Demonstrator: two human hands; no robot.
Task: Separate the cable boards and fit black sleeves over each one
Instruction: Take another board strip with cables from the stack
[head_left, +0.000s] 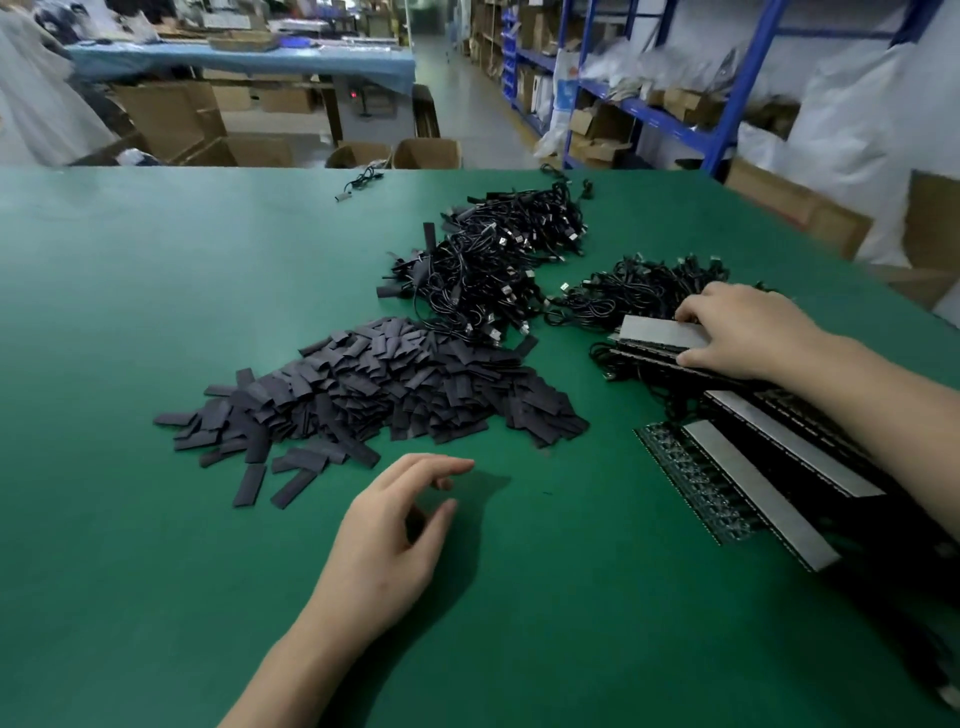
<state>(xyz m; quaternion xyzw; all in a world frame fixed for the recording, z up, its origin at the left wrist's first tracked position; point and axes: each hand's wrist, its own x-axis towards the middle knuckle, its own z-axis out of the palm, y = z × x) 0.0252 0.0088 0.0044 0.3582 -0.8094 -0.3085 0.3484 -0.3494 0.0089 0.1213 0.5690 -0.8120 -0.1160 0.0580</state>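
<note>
Green tabletop (156, 312), warehouse bkgd. Right hand (748, 332) grips top cable-board strip (654, 332) at right; left hand (395, 530) loose, empty, by sleeve pile (384, 384). Best: lift strip flat, snap boards off w/o yanking cables (639, 291).

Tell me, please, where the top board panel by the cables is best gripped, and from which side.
Grip the top board panel across its narrow width, from above at its right end. It lies flat on the stack, both long edges exposed, its left end near tangled cables. The right hand spans it there.
</note>
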